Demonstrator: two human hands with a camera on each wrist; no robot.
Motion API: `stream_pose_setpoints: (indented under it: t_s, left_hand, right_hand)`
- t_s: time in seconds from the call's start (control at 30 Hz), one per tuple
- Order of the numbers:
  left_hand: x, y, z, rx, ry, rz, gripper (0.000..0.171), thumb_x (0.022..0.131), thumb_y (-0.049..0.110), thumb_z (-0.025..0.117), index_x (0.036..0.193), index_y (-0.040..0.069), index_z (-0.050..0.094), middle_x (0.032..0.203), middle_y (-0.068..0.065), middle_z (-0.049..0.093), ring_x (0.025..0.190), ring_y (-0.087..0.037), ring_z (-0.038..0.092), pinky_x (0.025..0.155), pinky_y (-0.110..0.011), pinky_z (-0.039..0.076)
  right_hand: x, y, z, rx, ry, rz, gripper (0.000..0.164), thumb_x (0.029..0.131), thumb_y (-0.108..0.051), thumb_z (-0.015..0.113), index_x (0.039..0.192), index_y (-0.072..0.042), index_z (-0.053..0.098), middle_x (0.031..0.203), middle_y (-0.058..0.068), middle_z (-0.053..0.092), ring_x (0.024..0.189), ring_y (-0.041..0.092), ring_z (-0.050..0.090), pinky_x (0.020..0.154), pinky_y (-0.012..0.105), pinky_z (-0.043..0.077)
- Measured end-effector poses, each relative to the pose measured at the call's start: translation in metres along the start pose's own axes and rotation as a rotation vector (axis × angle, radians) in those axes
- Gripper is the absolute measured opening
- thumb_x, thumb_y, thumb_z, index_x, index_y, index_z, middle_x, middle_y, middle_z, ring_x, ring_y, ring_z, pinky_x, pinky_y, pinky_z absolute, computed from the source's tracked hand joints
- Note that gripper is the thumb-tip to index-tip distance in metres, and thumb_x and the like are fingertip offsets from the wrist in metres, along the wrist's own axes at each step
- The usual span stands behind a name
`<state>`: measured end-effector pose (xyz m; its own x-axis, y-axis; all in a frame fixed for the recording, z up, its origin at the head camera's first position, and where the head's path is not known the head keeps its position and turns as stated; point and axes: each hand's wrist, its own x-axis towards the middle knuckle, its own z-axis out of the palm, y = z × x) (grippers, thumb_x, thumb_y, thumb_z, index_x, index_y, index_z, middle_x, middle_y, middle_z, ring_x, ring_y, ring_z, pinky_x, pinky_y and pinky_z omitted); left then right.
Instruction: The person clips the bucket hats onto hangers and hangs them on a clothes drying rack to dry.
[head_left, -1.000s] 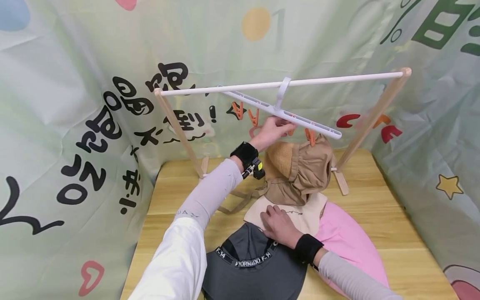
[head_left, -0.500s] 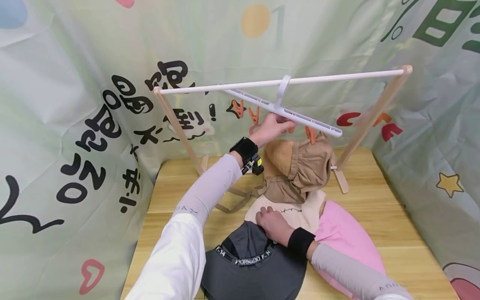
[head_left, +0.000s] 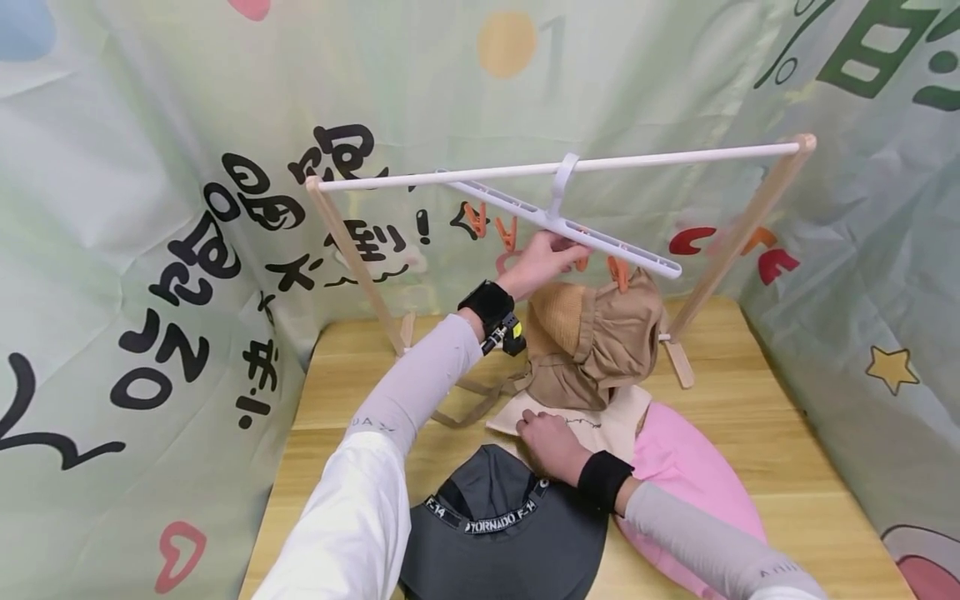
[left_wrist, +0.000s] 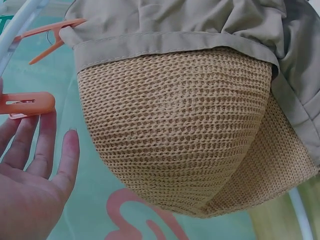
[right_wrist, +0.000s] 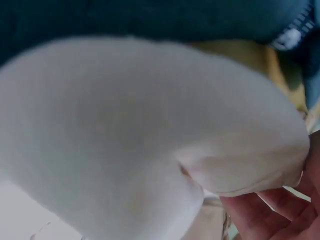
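Here the cream hat (head_left: 617, 429) lies below the slanting hanger (head_left: 555, 222), on the person's side of it; the right hand (head_left: 553, 446) is nearer, pinching its left edge; the left hand (head_left: 543, 262) is up at the hanger's middle, fingertips touching a clip (left_wrist: 42, 101), though I cannot tell whether they pinch it; the brown hat (head_left: 622, 342) hangs between, off the hanger's near end.

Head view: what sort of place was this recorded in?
Probably a small staged tabletop booth. A creased, printed cloth backdrop surrounds the visible sides of a wooden table, where a small drying rack carries a pale hanger.
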<state>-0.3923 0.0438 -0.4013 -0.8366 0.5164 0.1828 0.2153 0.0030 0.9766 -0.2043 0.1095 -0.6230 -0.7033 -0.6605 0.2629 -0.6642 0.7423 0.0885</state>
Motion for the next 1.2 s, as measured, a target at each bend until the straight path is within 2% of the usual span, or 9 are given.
stream_pose_setpoints:
  t_s: [0.13,0.23,0.37,0.47,0.63,0.8,1.0,1.2]
  left_hand:
    - [-0.001,0.001,0.0,-0.006,-0.009,0.005,0.021,0.096,0.012,0.065,0.116,0.005,0.067,0.099,-0.016,0.065,0.094,-0.023,0.061,0.076,-0.03,0.054]
    - [-0.002,0.001,0.0,0.0,-0.017,0.007,0.021,0.097,0.013,0.065,0.116,0.005,0.067,0.105,-0.019,0.065,0.097,-0.019,0.062,0.082,-0.036,0.054]
    - [-0.002,0.001,0.001,-0.005,-0.032,0.016,0.021,0.098,0.013,0.064,0.117,0.005,0.067,0.11,-0.023,0.064,0.099,-0.016,0.062,0.082,-0.033,0.054]
    - [-0.002,0.002,0.002,-0.009,-0.033,0.016,0.021,0.097,0.013,0.064,0.117,0.005,0.067,0.106,-0.019,0.066,0.098,-0.015,0.062,0.077,-0.028,0.054]
    - [-0.002,0.005,0.003,-0.01,-0.022,0.009,0.021,0.097,0.011,0.065,0.116,0.004,0.067,0.103,-0.014,0.067,0.099,-0.017,0.062,0.078,-0.029,0.055]
    - [-0.005,0.011,0.005,0.0,-0.002,0.0,0.021,0.096,0.007,0.064,0.116,0.0,0.066,0.103,-0.017,0.067,0.099,-0.022,0.062,0.076,-0.028,0.054]
    - [-0.002,0.01,0.005,0.0,0.0,-0.008,0.021,0.096,0.008,0.065,0.116,0.0,0.066,0.101,-0.013,0.067,0.097,-0.019,0.062,0.085,-0.041,0.054]
    - [0.003,0.001,0.003,0.007,-0.004,-0.015,0.022,0.096,0.012,0.066,0.116,0.004,0.066,0.102,-0.009,0.069,0.095,-0.013,0.062,0.077,-0.028,0.055]
  right_hand:
    - [0.001,0.01,-0.015,0.077,0.036,0.068,0.017,0.075,-0.006,0.072,0.079,-0.009,0.057,0.071,0.003,0.054,0.053,0.021,0.054,0.041,0.036,0.046]
    - [0.003,0.019,-0.031,0.121,0.055,0.115,0.021,0.072,-0.002,0.074,0.082,-0.008,0.056,0.066,0.003,0.056,0.05,0.022,0.054,0.038,0.036,0.043]
    - [0.007,0.031,-0.053,0.207,0.065,0.173,0.016,0.08,-0.005,0.073,0.081,-0.01,0.058,0.059,0.0,0.052,0.046,0.018,0.049,0.036,0.03,0.038]
    - [0.01,0.039,-0.069,0.327,0.084,0.203,0.022,0.087,-0.01,0.071,0.073,-0.014,0.056,0.057,-0.004,0.049,0.048,0.014,0.046,0.038,0.028,0.035]
    - [0.016,0.051,-0.093,0.485,0.095,0.211,0.028,0.09,-0.011,0.07,0.069,-0.017,0.051,0.062,-0.005,0.049,0.055,0.013,0.051,0.046,0.031,0.041]
    - [0.024,0.064,-0.117,0.549,0.091,0.242,0.027,0.093,-0.012,0.067,0.069,-0.016,0.053,0.061,-0.005,0.048,0.056,0.013,0.05,0.05,0.03,0.041]
    - [0.035,0.085,-0.141,0.609,0.092,0.32,0.026,0.097,-0.016,0.062,0.072,-0.013,0.056,0.058,-0.004,0.044,0.052,0.014,0.047,0.049,0.03,0.037]
    - [0.047,0.103,-0.152,0.725,0.075,0.408,0.026,0.101,-0.019,0.057,0.076,-0.01,0.06,0.061,-0.001,0.043,0.053,0.016,0.045,0.051,0.029,0.037]
